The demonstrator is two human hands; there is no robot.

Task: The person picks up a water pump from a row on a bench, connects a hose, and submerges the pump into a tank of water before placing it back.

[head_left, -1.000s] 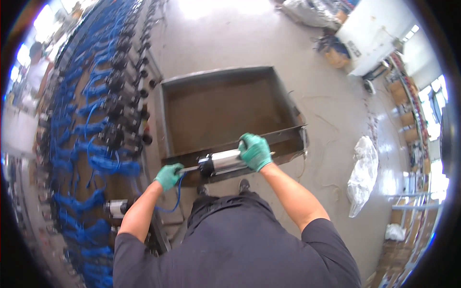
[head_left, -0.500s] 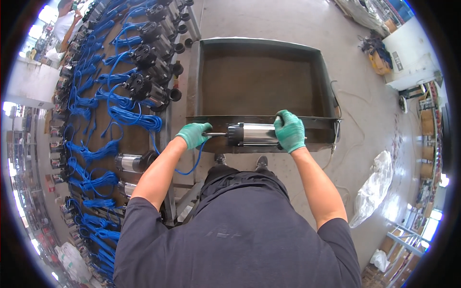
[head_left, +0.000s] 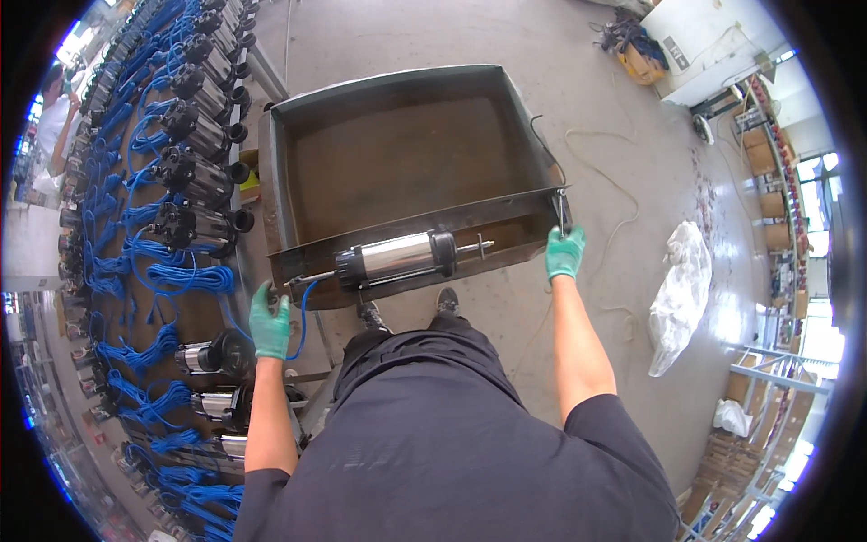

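Note:
A submersible pump (head_left: 397, 256) with a shiny steel body and black ends lies across the near end of a metal water tank (head_left: 287, 172). Metal rods stick out at both its ends, and a blue cable (head_left: 302, 325) runs from its left end. My left hand (head_left: 270, 327), in a green glove, is beside that left end and the cable, fingers apart and holding nothing. At the tank's near right corner, my gloved right hand (head_left: 565, 254) closes around the lower part of a slim metal fitting (head_left: 562, 215); the fingers partly hide it.
Many similar pumps (head_left: 194, 172) with coiled blue cables (head_left: 190, 278) fill a long bench to my left. A hose (head_left: 623, 212) trails over the floor (head_left: 470, 361) at right, near a clear plastic sheet (head_left: 682, 298). Another person (head_left: 59, 131) stands beyond the bench.
Both hands have let go of the pump, which now rests on the tank. My right hand has moved to the fitting at the tank's corner. The view has turned and shifted.

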